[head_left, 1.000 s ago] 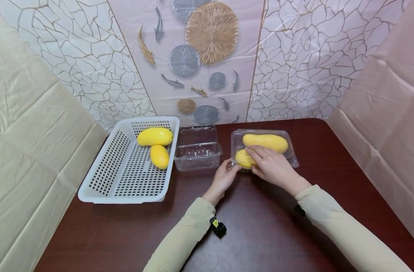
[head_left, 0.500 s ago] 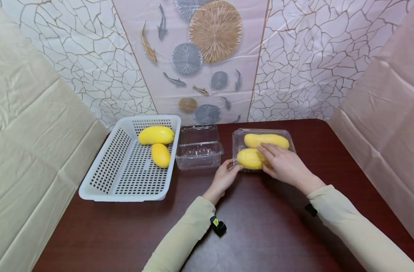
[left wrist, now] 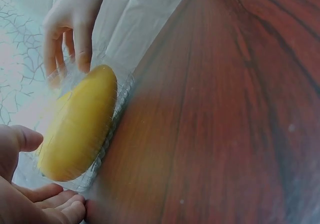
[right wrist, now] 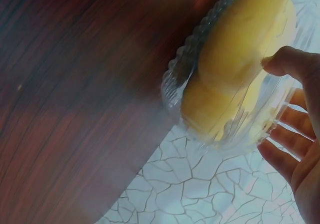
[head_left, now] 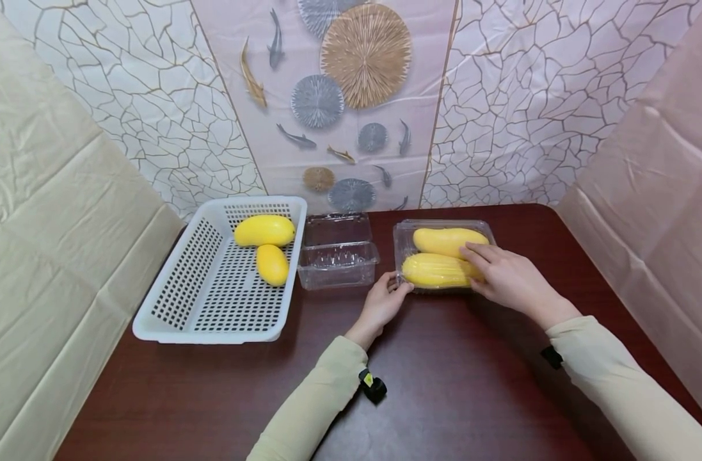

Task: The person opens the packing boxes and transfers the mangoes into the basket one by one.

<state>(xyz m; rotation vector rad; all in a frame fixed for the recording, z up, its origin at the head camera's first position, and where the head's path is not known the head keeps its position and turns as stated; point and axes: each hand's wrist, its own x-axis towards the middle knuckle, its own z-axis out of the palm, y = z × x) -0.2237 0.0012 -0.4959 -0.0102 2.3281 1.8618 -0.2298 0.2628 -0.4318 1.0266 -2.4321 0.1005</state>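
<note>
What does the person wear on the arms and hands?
Both arms have long, pale beige sleeves down to the wrists. The left hand and right hand are bare. Each wrist carries a small black device; the left one shows a yellow mark.

clamshell [head_left: 489, 227]: clear ribbed plastic | mangoes [head_left: 437, 270]: smooth matt | table [head_left: 443, 384]: glossy wood
</note>
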